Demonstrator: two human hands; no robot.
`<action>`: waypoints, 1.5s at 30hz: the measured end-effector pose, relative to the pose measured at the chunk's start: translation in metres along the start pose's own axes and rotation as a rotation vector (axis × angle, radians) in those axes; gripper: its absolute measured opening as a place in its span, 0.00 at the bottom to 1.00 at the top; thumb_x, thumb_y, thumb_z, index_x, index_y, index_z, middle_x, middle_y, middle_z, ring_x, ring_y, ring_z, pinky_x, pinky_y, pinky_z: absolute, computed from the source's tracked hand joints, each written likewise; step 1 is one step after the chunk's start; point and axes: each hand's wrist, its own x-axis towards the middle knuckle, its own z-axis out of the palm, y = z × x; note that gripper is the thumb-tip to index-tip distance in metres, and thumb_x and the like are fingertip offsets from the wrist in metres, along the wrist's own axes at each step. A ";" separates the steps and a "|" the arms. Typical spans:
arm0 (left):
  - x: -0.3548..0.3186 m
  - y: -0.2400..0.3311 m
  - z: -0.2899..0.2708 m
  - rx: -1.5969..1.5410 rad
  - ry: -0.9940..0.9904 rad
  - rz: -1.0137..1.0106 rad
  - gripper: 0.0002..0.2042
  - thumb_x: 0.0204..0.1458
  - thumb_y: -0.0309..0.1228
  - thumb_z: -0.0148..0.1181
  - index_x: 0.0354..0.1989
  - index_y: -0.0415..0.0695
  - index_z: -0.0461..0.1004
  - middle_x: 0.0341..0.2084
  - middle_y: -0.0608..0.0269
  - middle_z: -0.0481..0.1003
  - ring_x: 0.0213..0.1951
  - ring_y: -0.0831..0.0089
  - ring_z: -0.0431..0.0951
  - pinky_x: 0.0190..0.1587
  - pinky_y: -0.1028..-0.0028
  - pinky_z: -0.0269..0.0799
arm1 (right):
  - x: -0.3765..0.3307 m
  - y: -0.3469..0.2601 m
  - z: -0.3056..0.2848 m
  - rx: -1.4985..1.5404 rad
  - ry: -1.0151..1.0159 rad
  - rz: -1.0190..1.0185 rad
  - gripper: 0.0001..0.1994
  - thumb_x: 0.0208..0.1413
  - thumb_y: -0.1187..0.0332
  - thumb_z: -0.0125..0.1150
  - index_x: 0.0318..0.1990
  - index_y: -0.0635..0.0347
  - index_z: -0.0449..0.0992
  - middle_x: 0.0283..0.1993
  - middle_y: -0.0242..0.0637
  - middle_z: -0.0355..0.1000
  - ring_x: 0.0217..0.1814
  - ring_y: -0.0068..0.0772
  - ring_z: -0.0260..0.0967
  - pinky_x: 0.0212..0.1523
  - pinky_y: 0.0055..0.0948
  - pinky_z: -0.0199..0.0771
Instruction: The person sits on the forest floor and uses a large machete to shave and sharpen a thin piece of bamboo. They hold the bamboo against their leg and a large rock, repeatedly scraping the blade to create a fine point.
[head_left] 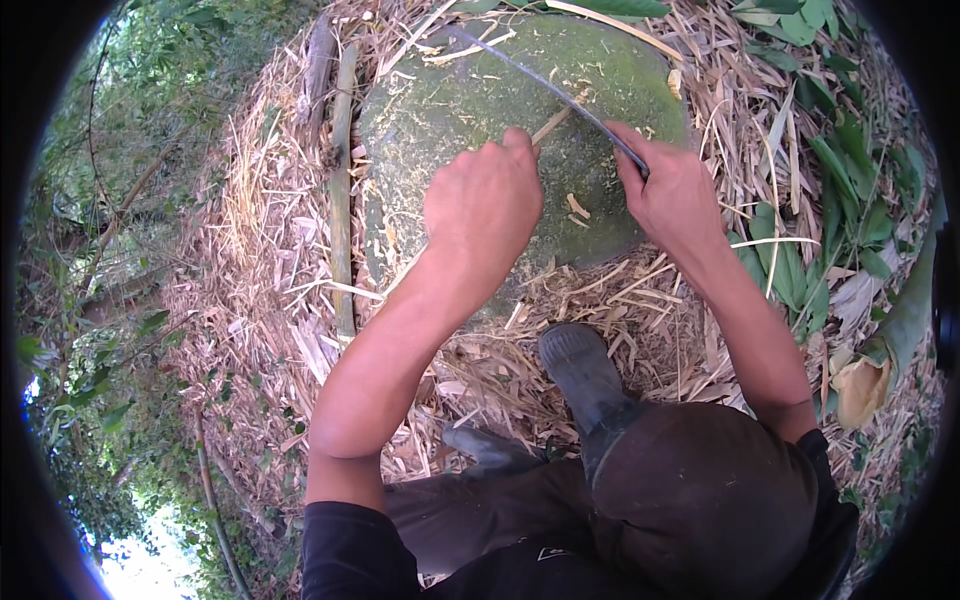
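Closed into a fist, my left hand (485, 198) grips a thin pale strip (551, 125), likely split bamboo or wood. The strip's end pokes out past my thumb and meets the blade of a long knife (545, 84). My right hand (676, 188) is wrapped around the near end of this knife, and its handle is hidden in the fingers. The slim, dark blade slants away to the far left. Both hands are above a broad mossy rock (620, 90), sprinkled with pale shavings (578, 208).
A greenish pole (342, 200) lies along the rock's left side. Dry bamboo leaves (285, 260) cover the ground. Green leafy stems (845, 160) lie on the right, near a pale yellowish crumpled thing (860, 390). My boots (580, 365) rest just before the rock.
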 end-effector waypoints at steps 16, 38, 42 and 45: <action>0.000 0.007 -0.007 0.061 -0.011 0.006 0.13 0.65 0.31 0.43 0.41 0.36 0.73 0.26 0.46 0.81 0.33 0.50 0.84 0.34 0.56 0.81 | 0.001 -0.009 -0.005 -0.017 -0.005 -0.024 0.17 0.57 0.70 0.61 0.55 0.53 0.79 0.26 0.49 0.74 0.27 0.52 0.74 0.30 0.46 0.73; -0.003 0.010 -0.001 -0.039 0.028 -0.044 0.17 0.67 0.36 0.42 0.41 0.35 0.74 0.28 0.40 0.79 0.35 0.42 0.82 0.40 0.48 0.77 | -0.011 -0.012 -0.004 -0.151 -0.078 -0.063 0.24 0.54 0.69 0.63 0.60 0.45 0.75 0.32 0.45 0.75 0.30 0.53 0.76 0.31 0.47 0.77; -0.001 0.011 0.001 -0.039 0.033 -0.037 0.17 0.67 0.36 0.42 0.40 0.35 0.74 0.26 0.40 0.80 0.33 0.42 0.82 0.39 0.48 0.77 | -0.006 -0.001 0.006 -0.212 -0.063 -0.014 0.23 0.55 0.70 0.63 0.60 0.45 0.76 0.30 0.46 0.73 0.28 0.53 0.73 0.31 0.47 0.74; 0.001 0.014 -0.003 -0.030 0.013 -0.036 0.17 0.67 0.36 0.43 0.39 0.35 0.74 0.25 0.40 0.79 0.31 0.42 0.82 0.37 0.49 0.77 | -0.003 0.013 0.005 -0.238 -0.097 0.014 0.23 0.55 0.71 0.63 0.60 0.45 0.76 0.29 0.45 0.72 0.26 0.52 0.72 0.31 0.46 0.73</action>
